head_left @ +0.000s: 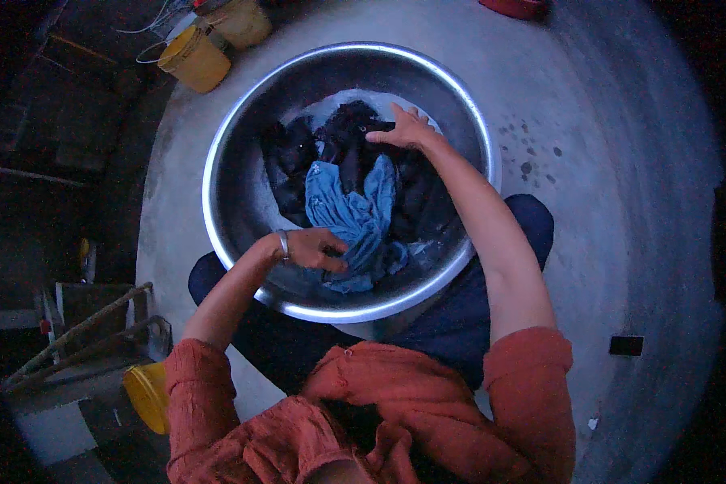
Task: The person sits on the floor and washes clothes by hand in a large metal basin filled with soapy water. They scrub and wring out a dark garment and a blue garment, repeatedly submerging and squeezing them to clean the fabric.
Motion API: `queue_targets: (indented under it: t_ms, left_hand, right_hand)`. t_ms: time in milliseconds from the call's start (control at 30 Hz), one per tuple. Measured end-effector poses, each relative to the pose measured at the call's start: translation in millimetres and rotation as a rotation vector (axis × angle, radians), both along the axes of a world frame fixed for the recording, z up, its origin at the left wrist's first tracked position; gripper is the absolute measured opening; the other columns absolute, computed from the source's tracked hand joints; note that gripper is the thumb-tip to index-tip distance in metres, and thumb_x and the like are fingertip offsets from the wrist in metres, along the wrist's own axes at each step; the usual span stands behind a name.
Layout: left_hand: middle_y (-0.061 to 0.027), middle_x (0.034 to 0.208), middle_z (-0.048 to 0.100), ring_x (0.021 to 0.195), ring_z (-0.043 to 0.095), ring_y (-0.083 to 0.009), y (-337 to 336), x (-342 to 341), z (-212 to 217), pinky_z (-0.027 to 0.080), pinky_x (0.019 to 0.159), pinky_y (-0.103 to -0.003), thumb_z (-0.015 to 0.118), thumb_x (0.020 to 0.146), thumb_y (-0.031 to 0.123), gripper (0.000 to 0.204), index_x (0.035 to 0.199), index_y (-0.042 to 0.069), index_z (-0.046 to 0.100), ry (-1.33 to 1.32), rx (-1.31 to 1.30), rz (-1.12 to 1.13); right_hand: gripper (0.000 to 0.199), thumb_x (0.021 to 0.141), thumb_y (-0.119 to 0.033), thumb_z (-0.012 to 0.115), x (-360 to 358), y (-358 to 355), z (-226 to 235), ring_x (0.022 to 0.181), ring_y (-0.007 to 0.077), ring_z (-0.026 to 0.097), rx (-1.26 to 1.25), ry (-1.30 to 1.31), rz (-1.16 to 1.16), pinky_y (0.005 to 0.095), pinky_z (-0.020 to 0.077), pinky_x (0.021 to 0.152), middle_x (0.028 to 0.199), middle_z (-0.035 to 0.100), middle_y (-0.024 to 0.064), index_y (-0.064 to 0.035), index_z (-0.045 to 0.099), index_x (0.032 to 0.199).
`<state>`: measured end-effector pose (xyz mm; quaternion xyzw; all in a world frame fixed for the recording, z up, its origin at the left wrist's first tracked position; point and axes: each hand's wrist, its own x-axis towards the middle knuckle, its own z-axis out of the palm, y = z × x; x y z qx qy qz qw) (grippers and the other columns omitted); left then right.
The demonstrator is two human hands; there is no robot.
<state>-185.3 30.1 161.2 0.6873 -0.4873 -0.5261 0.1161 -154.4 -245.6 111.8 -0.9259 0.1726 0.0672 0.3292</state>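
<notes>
Left fingers half-curl at blue cloth — grip unclear; right fingers spread wide, empty — bare basin wall beyond.

Arms extended, left grip loosely curled, right grip farther forward, splayed

I'm working in what's looking like a home washing area: metal basin, clothes, yellow buckets, bare concrete floor.
</notes>
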Motion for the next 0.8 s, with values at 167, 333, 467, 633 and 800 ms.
queue_targets:
  t_ms: [167,333,467,633,800]
  left_hand:
    - [-0.0154,0.102,0.057,0.097,0.054,-0.0237,9,56,-1,0.041,0.087,-0.036,0.057,0.081,0.038,0.054,0.125,0.010,0.042,-0.064,-0.321,0.796]
    - [-0.0199,0.111,0.052,0.102,0.052,-0.0311,6,136,-61,0.040,0.089,-0.041,0.065,0.068,0.051,0.083,0.132,0.009,0.030,-0.534,-0.255,1.177]
    - [-0.0215,0.111,0.052,0.101,0.052,-0.0343,-6,148,-83,0.039,0.090,-0.040,0.070,0.060,0.050,0.095,0.133,0.009,0.026,-1.008,0.022,1.166]
    - [-0.0178,0.106,0.057,0.098,0.054,-0.0308,-10,148,-91,0.040,0.088,-0.035,0.070,0.061,0.034,0.074,0.123,0.006,0.041,-0.572,0.000,1.038]
    - [-0.0127,0.098,0.061,0.093,0.055,-0.0242,-22,104,-53,0.041,0.082,-0.032,0.066,0.069,0.033,0.044,0.098,0.000,0.060,-0.016,-0.262,0.519]
  right_hand:
    - [0.104,0.050,-0.048,0.073,12,20,-53,0.116,0.0327,0.041,0.037,-0.023,0.068,0.0363,0.0335,0.096,0.124,0.041,0.0237,0.0006,0.029,0.130]
    - [0.053,0.054,-0.025,0.067,-9,62,3,0.094,0.0284,0.055,0.273,-0.099,0.530,0.0367,0.0438,0.082,0.099,0.059,0.0147,-0.0084,0.057,0.104]
    - [0.048,0.064,-0.031,0.068,-40,100,70,0.094,0.0317,0.053,0.433,-0.104,1.023,0.0383,0.0408,0.085,0.096,0.058,0.0165,-0.0079,0.058,0.106]
    - [0.065,0.068,-0.058,0.058,43,39,1,0.111,0.0259,0.046,0.118,-0.331,0.503,0.0405,0.0312,0.095,0.116,0.051,0.0158,-0.0103,0.056,0.112]
    - [0.059,0.070,-0.058,0.054,45,34,-33,0.112,0.0280,0.045,-0.180,-0.119,0.091,0.0416,0.0317,0.095,0.117,0.050,0.0176,-0.0144,0.057,0.109]
